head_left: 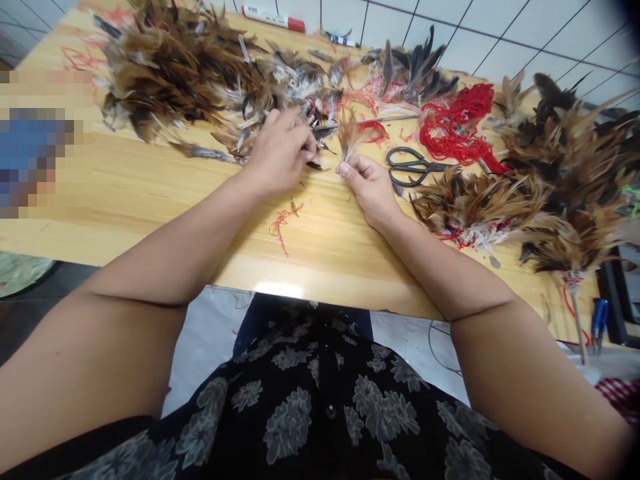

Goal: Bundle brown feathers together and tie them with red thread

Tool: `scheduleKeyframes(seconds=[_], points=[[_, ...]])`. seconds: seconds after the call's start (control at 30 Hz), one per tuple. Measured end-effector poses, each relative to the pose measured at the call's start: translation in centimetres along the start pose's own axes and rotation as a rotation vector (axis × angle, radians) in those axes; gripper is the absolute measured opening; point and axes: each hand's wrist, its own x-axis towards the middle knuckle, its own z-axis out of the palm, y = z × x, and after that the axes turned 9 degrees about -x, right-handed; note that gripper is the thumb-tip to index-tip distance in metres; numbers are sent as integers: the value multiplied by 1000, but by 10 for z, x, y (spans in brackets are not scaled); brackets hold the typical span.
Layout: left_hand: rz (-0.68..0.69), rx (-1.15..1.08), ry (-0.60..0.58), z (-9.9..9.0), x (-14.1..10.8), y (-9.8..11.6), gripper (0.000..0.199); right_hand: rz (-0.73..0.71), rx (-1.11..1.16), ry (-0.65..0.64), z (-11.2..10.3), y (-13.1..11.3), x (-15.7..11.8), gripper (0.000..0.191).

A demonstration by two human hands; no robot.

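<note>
"Using the scissors (429, 165) as landmark: where's the tuft (350, 139), and who's got it?"

"Just left of the scissors, pinched in the right hand (373, 187). The left hand (285, 148) is farther left, fingers curled, can't tell if it's gripping anything."

"So how far along does it look?"

"Partway, I'd guess. Right of the scissors there's a bunch (480, 193) with red string at its base, plus feathers bound onto a stick (577, 320). Not done, by the look: this tuft, no string visible on it, and the big heap (173, 67) way left of the scissors."
</note>
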Motion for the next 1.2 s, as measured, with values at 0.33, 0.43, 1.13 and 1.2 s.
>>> scheduleKeyframes(seconds=[0.33,0.43,1.13,1.2], points=[[-105,-586,74,0,1,16,57,-53,-41,-10,-4,5,2,57],[-180,-581,24,-2,-4,24,60,-90,-46,-13,-4,9,2,59],[-82,-384,-123,22,-26,48,40,-17,23,-28,-1,-7,-2,70],[-73,-382,-109,24,-24,45,40,-20,12,-23,-1,-7,-3,71]])
